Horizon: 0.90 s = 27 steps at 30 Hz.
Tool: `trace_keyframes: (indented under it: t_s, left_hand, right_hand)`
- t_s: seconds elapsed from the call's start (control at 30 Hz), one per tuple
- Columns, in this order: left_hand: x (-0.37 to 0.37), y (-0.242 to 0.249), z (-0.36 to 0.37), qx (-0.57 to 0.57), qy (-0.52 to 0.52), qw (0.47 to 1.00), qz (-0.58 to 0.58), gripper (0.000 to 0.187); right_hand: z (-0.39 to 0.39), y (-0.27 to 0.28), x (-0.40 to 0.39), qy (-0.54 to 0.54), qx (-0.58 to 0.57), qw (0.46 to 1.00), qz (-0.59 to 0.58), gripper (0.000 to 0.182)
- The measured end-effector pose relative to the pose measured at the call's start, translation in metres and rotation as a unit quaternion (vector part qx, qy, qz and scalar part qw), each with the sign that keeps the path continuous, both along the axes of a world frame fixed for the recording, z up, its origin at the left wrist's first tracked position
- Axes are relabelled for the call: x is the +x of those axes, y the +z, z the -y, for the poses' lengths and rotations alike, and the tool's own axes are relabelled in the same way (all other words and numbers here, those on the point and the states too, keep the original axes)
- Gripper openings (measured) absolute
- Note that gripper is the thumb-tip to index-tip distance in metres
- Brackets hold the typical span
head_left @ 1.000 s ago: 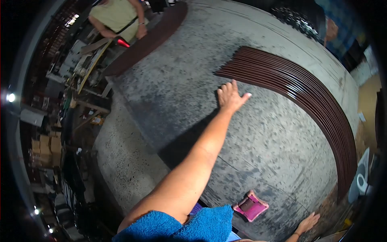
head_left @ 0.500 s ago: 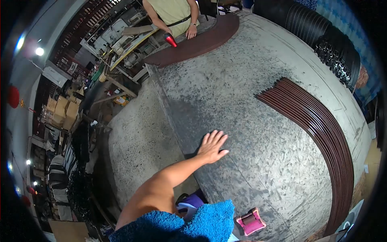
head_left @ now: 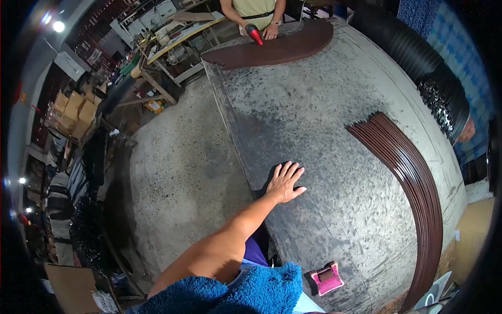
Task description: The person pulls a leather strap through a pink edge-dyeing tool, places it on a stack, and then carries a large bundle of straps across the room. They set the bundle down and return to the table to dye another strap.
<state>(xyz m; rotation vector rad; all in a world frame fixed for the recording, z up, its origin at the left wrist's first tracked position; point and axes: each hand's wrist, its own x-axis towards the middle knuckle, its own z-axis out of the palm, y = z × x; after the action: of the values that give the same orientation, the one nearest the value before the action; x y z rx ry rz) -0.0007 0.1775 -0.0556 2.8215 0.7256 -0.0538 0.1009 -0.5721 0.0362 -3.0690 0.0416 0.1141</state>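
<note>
My left hand point(head_left: 285, 183) lies palm down on the grey, scuffed tabletop point(head_left: 314, 152) near its left edge, fingers spread, holding nothing. To its right, a curved bundle of glossy dark brown strips point(head_left: 413, 167) runs down the table's right side. Closer to my body sits a small pink pad point(head_left: 328, 278) with a brown patch on top. A blue towel point(head_left: 261, 290) covers part of the view at the bottom. My right hand is out of view.
Across the table a person holds a red and black hair dryer point(head_left: 254, 34) over a wide brown curved bundle point(head_left: 272, 51). Black strips point(head_left: 413, 52) hang along the far right edge. Cardboard boxes point(head_left: 76, 112) and a workbench point(head_left: 183, 36) stand left, beyond the concrete floor point(head_left: 188, 157).
My view has turned a little, so the table and the other person appear shifted. My left hand stays flat on the tabletop, fingers still spread.
</note>
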Motion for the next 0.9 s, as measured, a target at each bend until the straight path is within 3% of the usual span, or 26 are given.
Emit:
trace_keyframes:
  t_s: [0.07, 0.1, 0.13, 0.17, 0.2, 0.23, 0.27, 0.3, 0.33, 0.37, 0.43, 0.5, 0.53, 0.57, 0.6, 0.63, 0.67, 0.77, 0.8, 0.83, 0.9]
  left_hand:
    - [-0.003, -0.003, -0.002, -0.010, -0.004, 1.000, 0.026, 0.075]
    - [-0.004, -0.006, -0.003, -0.016, -0.010, 0.999, 0.042, 0.076]
    - [-0.006, -0.004, -0.005, -0.021, -0.021, 0.998, 0.063, 0.078]
    - [-0.010, -0.008, -0.007, -0.026, -0.033, 0.994, 0.105, 0.076]
    - [-0.016, -0.012, -0.011, -0.074, -0.061, 0.986, 0.139, 0.071]
    - [-0.023, -0.014, -0.021, -0.120, -0.088, 0.974, 0.171, 0.067]
    - [-0.039, -0.013, -0.028, -0.130, -0.094, 0.972, 0.172, 0.067]
    - [-0.057, -0.006, -0.037, -0.175, -0.106, 0.952, 0.229, 0.061]
    - [-0.072, 0.004, -0.052, -0.215, -0.120, 0.926, 0.286, 0.056]
    - [-0.095, 0.020, -0.075, -0.201, -0.125, 0.926, 0.294, 0.052]
    - [-0.153, 0.035, -0.131, -0.156, -0.107, 0.935, 0.299, 0.044]
    - [-0.221, 0.040, -0.187, -0.112, 0.010, 0.964, 0.242, 0.040]
    - [-0.264, 0.021, -0.218, -0.106, 0.079, 0.965, 0.224, 0.038]
    - [-0.304, 0.027, -0.243, -0.037, 0.150, 0.961, 0.229, 0.038]
    - [-0.375, -0.026, -0.278, 0.060, 0.183, 0.974, 0.123, 0.042]
    - [-0.423, -0.019, -0.295, -0.041, 0.360, 0.925, 0.115, 0.044]
    - [-0.469, -0.018, -0.303, -0.031, 0.488, 0.867, 0.100, 0.044]
    - [-0.586, 0.007, -0.295, -0.059, 0.648, 0.759, 0.031, 0.053]
    - [-0.596, 0.029, -0.275, -0.045, 0.659, 0.751, -0.004, 0.054]
    - [-0.632, 0.009, -0.257, -0.047, 0.681, 0.731, -0.018, 0.053]
    - [-0.680, -0.013, -0.225, -0.084, 0.650, 0.741, -0.144, 0.058]
  right_hand:
    - [0.002, 0.002, 0.026, 0.013, 0.107, 0.961, 0.254, 0.032]
    - [0.000, 0.004, 0.044, 0.147, -0.080, 0.938, 0.304, 0.030]
    - [-0.011, 0.004, 0.057, 0.269, -0.264, 0.864, 0.334, 0.030]
    - [-0.031, -0.008, 0.065, 0.260, -0.271, 0.863, 0.339, 0.030]
    - [-0.078, -0.016, 0.080, 0.142, -0.014, 0.955, 0.258, 0.037]
    - [-0.141, -0.005, 0.098, 0.013, 0.250, 0.955, 0.158, 0.044]
    - [-0.282, 0.050, 0.065, 0.040, 0.233, 0.953, 0.191, 0.033]
    - [-0.354, 0.061, 0.055, 0.094, 0.228, 0.947, 0.206, 0.037]
    - [-0.378, 0.031, 0.080, 0.148, 0.265, 0.924, 0.232, 0.040]
    - [-0.433, 0.033, 0.086, 0.195, 0.169, 0.935, 0.242, 0.043]
    - [-0.532, 0.016, 0.114, 0.257, 0.183, 0.915, 0.252, 0.045]
    - [-0.628, -0.008, 0.143, 0.289, 0.203, 0.899, 0.260, 0.049]
    - [-0.666, -0.019, 0.160, 0.371, 0.151, 0.873, 0.278, 0.052]
    - [-0.720, -0.013, 0.162, 0.314, 0.195, 0.896, 0.245, 0.053]
    - [-0.758, -0.018, 0.175, 0.337, 0.206, 0.884, 0.248, 0.054]
    - [-0.792, -0.026, 0.185, 0.365, 0.209, 0.866, 0.272, 0.054]
    - [-0.825, -0.030, 0.192, 0.334, 0.183, 0.892, 0.243, 0.057]
    - [-0.914, -0.042, 0.207, 0.291, 0.195, 0.918, 0.188, 0.064]
    - [-0.939, -0.045, 0.210, 0.284, 0.198, 0.923, 0.168, 0.066]
    - [-0.964, -0.039, 0.206, 0.280, 0.205, 0.928, 0.138, 0.068]
    - [-1.008, -0.031, 0.199, 0.272, 0.211, 0.933, 0.106, 0.070]
